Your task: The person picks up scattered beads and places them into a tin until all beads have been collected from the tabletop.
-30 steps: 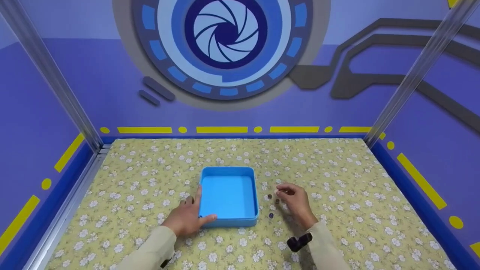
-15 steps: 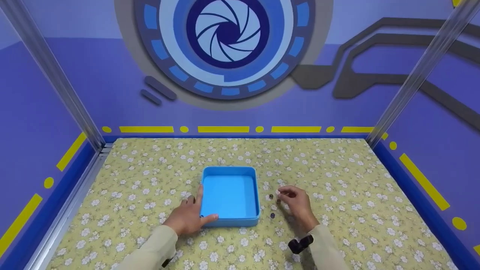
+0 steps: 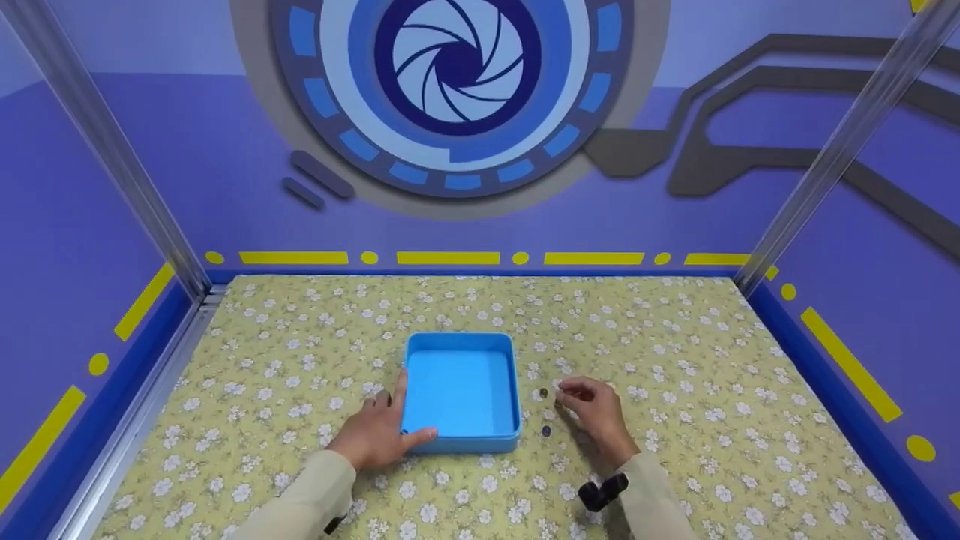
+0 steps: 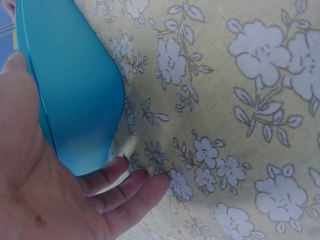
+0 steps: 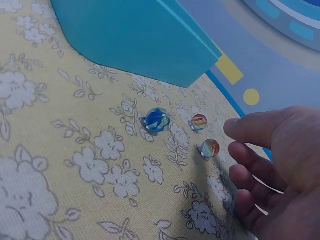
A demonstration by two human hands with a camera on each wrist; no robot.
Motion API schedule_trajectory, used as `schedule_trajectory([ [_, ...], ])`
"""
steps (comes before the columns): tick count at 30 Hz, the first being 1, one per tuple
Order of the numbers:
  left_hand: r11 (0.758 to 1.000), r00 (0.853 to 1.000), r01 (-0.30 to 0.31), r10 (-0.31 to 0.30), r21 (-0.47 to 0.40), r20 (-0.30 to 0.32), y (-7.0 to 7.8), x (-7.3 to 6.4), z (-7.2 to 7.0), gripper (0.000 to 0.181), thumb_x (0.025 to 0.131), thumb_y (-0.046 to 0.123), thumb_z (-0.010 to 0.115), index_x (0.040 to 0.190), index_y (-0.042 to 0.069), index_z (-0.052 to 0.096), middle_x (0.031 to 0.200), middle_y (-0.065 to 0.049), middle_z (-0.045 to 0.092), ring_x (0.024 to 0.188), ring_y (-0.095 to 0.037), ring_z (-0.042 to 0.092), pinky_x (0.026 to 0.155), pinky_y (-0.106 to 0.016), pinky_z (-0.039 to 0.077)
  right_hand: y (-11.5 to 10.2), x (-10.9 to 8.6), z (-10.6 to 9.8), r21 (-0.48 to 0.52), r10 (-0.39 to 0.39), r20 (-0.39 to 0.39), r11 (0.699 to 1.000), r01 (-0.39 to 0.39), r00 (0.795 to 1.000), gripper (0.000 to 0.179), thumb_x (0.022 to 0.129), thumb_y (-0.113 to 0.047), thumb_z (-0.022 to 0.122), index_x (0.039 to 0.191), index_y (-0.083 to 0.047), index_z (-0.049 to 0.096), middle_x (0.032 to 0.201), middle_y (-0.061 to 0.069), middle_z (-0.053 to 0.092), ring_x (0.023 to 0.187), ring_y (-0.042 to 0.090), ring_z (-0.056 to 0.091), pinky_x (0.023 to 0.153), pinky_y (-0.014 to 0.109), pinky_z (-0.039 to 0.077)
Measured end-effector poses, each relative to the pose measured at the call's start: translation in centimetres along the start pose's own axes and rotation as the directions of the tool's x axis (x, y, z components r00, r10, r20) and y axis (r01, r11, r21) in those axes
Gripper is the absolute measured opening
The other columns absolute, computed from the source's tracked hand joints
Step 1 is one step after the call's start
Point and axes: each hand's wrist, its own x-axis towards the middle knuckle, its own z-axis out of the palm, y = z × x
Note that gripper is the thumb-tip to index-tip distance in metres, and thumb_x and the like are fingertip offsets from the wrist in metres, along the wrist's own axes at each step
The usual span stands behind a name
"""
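Note:
A light blue square box (image 3: 459, 394) stands open-topped on the cloth. My left hand (image 3: 375, 435) rests against its near left corner, thumb over the front rim and forefinger along the left wall. In the left wrist view the other fingers (image 4: 132, 197) extend loosely beside the box. Right of the box lie three glass marbles: a blue one (image 5: 157, 120) and two with red-orange swirls, one farther off (image 5: 199, 122), the other (image 5: 210, 148) closest to my right hand (image 3: 596, 412). That hand hovers with thumb and bent fingers apart; no marble shows between them.
A yellow flowered cloth (image 3: 300, 322) covers the table. Purple printed panels rise at the back (image 3: 480, 232) and both sides, with metal posts (image 3: 825, 150) at the corners. A black wrist device (image 3: 602, 493) sits at my right cuff.
My right hand has lowered slightly toward the closest marble, which it now partly hides in the head view. The left hand stays at the box, and the head view has shifted a little.

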Motion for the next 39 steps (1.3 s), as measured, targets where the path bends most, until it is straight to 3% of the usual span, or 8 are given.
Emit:
schedule_trajectory([
  [11,0.999,0.999,-0.032,0.032,0.003,-0.022,-0.02,-0.29,-0.04,0.108,0.084,0.072,0.054,0.157,0.014,0.000,0.148,-0.028,0.037,0.133,-0.049,0.040,0.095,-0.061,0.045,0.30,-0.22,0.12,-0.002,-0.004,0.015,1.000,0.004,1.000,0.018,0.086,-0.008,0.072,0.104,-0.004,0.073,0.096,0.009,0.071,0.084,0.015,0.062,0.071,0.024,0.050],
  [21,1.000,1.000,-0.007,0.008,0.011,-0.017,-0.09,-0.07,0.09,0.110,0.082,0.075,0.053,0.158,0.015,0.001,0.149,-0.027,0.037,0.132,-0.048,0.041,0.095,-0.061,0.044,0.59,-0.28,0.16,-0.002,0.005,0.045,1.000,-0.005,0.999,0.017,0.086,-0.005,0.071,0.103,-0.005,0.073,0.097,0.010,0.069,0.085,0.017,0.061,0.071,0.024,0.052],
  [39,1.000,1.000,-0.013,0.013,-0.002,-0.010,0.07,-0.36,-0.11,0.108,0.084,0.073,0.053,0.157,0.014,0.001,0.151,-0.028,0.034,0.135,-0.049,0.037,0.095,-0.062,0.044,0.90,-0.12,0.44,-0.112,-0.035,0.039,0.993,0.039,0.999,0.015,0.085,-0.002,0.070,0.098,-0.008,0.074,0.092,0.006,0.071,0.080,0.015,0.061,0.070,0.026,0.051],
])
